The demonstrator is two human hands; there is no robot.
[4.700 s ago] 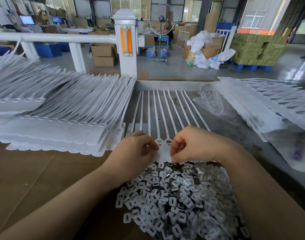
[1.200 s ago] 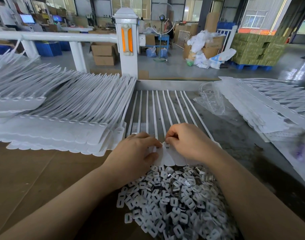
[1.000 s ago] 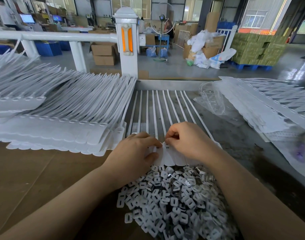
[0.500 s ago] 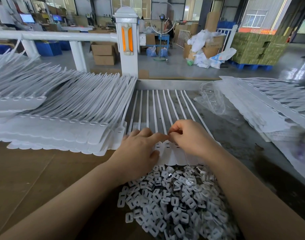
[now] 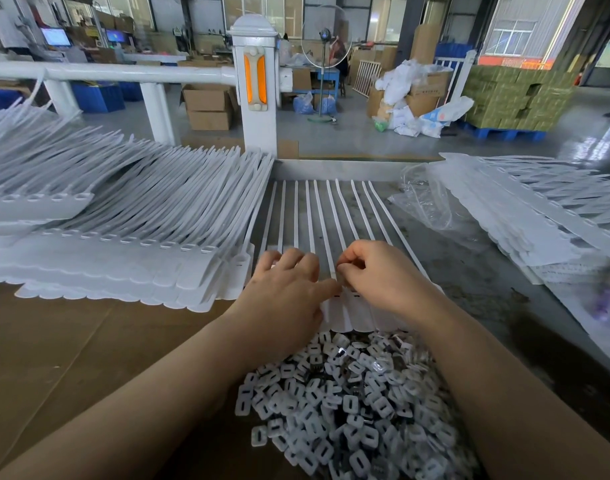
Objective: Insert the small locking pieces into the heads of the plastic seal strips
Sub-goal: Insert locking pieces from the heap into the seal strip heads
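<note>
right at the near edge of the table (image 5: 487, 292) we've got a joined row of seal strips (image 5: 338, 216) lying flat, heads (image 5: 352, 315) toward us. left hand (image 5: 282, 292) rests on the heads, fingers fairly straight, pinning them. right hand (image 5: 383, 275) looks pinched on something tiny at a head, probably a locking piece, can't quite tell. pile of locking pieces (image 5: 345, 403) sits just below. we'd keep the piece square, then push straight down.

no legible text, label, brand or number found. print on the far cardboard boxes (image 5: 423, 93) and the far left monitor screens (image 5: 56, 37) is too blurred to read.
</note>
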